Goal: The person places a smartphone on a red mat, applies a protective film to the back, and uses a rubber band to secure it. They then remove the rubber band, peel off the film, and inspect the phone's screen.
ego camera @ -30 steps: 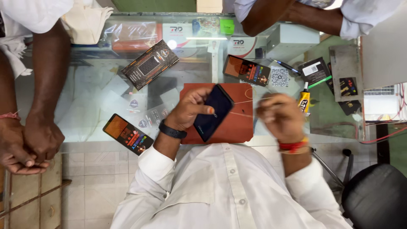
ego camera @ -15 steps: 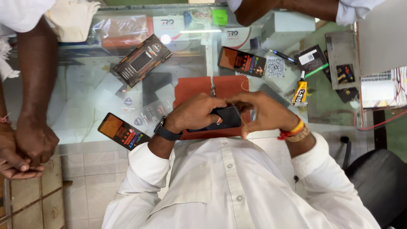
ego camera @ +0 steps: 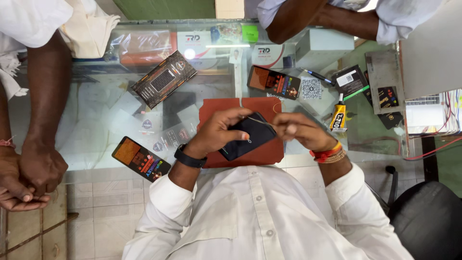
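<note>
Glass counter (ego camera: 96,120), tiled floor (ego camera: 110,202), green wall (ego camera: 163,8), blk chair (ego camera: 428,216).

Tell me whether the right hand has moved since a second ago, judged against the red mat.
Yes. The right hand moved left, from beyond the red mat's right edge onto it, meeting the dark phone.

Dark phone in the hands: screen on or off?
Off. The dark phone, held in the left hand over the red mat, shows a plain black face; the phone lying on the glass is lit.

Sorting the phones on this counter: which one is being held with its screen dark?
The black phone over the red mat, gripped in the left hand. The other two lie flat on the glass, untouched, with colourful screens.
</note>
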Available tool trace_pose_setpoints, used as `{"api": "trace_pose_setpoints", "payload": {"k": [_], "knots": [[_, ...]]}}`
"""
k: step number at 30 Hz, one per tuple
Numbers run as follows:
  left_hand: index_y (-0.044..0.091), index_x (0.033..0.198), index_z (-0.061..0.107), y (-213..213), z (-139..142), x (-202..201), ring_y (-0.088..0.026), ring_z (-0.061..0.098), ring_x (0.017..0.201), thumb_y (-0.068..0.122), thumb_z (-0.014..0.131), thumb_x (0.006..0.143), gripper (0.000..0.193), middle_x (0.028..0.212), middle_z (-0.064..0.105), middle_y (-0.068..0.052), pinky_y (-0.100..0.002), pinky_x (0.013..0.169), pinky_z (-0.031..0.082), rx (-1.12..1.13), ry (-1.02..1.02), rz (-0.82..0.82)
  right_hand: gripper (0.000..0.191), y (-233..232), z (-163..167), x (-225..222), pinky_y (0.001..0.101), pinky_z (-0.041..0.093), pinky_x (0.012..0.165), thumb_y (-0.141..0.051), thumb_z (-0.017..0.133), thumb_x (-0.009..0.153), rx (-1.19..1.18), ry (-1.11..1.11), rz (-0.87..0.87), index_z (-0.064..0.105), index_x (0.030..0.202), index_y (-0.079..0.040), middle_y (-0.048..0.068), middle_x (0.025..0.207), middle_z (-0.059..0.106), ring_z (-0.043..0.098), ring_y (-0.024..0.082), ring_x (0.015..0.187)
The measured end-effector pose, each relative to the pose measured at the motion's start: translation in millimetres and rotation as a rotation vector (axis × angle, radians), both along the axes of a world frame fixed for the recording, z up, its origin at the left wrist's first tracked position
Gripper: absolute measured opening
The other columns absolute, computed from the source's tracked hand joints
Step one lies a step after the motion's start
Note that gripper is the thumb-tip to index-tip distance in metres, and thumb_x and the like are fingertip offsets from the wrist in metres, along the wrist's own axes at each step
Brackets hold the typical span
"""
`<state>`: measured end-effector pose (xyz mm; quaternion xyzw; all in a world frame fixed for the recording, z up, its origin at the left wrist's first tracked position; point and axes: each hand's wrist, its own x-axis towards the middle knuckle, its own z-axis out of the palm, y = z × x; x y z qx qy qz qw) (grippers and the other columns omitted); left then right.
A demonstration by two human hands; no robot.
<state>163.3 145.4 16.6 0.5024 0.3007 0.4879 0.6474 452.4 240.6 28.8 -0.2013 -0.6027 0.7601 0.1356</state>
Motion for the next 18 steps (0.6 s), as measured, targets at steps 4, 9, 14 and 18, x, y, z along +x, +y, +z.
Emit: {"api": "trace_pose_setpoints", "payload": {"k": [4, 9, 14, 18], "knots": [[-0.005, 0.141, 0.055, -6.7, -21.5, -1.0, -0.016, 0.072, 0.104, -0.007, 0.074, 0.09, 0.055, 0.117, 0.074, -0.014, -0.03, 0.092, 0.058, -0.18, -0.227, 0.228, 0.04, 0.3, -28.4, 23.0, 0.0311, 0.036, 0.072, -0.035, 0.06, 0.107, -0.075, 0.328, -0.283, 0.058, 0.081, -0.005, -0.001, 0.073, 0.042, 0.039, 0.013, 0.073], [-0.005, 0.137, 0.053, 0.6, -33.9, 10.9, -0.015, 0.073, 0.096, -0.008, 0.072, 0.089, 0.051, 0.109, 0.075, -0.011, -0.029, 0.086, 0.06, -0.211, -0.314, 0.553, 0.038, -14.8, -35.2, 23.2, 0.0438, 0.047, 0.1, -0.031, 0.062, 0.107, -0.052, 0.464, -0.572, 0.055, 0.077, -0.009, 0.0, 0.069, 0.05, 0.046, 0.016, 0.069], [-0.007, 0.14, 0.053, 21.0, -39.3, 34.0, -0.013, 0.071, 0.087, -0.009, 0.071, 0.092, 0.051, 0.1, 0.076, -0.014, -0.026, 0.078, 0.058, -0.158, -0.111, 0.798, 0.011, -60.9, -16.7, -23.8, 0.0511, 0.048, 0.111, -0.008, 0.076, 0.091, 0.74, 0.064, -0.331, 0.069, 0.084, -0.006, 0.002, 0.075, 0.063, 0.061, 0.016, 0.076], [-0.006, 0.14, 0.053, 24.6, -35.3, 38.3, -0.011, 0.07, 0.087, -0.008, 0.07, 0.09, 0.054, 0.102, 0.076, -0.01, -0.025, 0.076, 0.058, -0.181, -0.147, 0.647, 0.007, -57.5, -1.3, -45.8, 0.0372, 0.05, 0.078, -0.008, 0.076, 0.091, 0.536, -0.067, -0.553, 0.071, 0.088, -0.003, 0.003, 0.084, 0.068, 0.06, 0.016, 0.078]]}}
